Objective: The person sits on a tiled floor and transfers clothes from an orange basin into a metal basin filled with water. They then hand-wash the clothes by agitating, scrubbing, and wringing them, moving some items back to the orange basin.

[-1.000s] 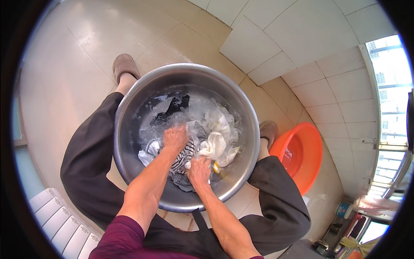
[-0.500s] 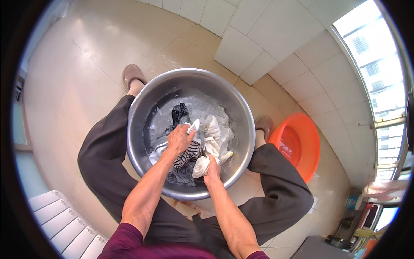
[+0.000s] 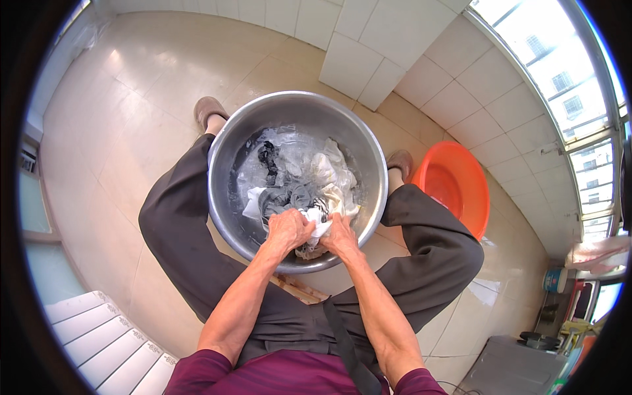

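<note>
A large metal basin with soapy water and wet clothes stands between my legs. My left hand and my right hand are side by side over its near part, both closed on a wet white cloth. Grey fabric lies just beyond my left hand, and cream-white fabric spreads beyond my right. A black piece of cloth floats farther off in the water. Part of a striped cloth shows between the hands; the rest of it is hidden.
An orange plastic basin stands on the tiled floor beyond my right knee. A tiled wall corner juts out at the far side. White slatted furniture is at the lower left, a grey appliance at the lower right.
Both hands have come together near the basin's near rim, the left moving back toward me. The left now grips white cloth with the right. The striped cloth is mostly out of sight.
</note>
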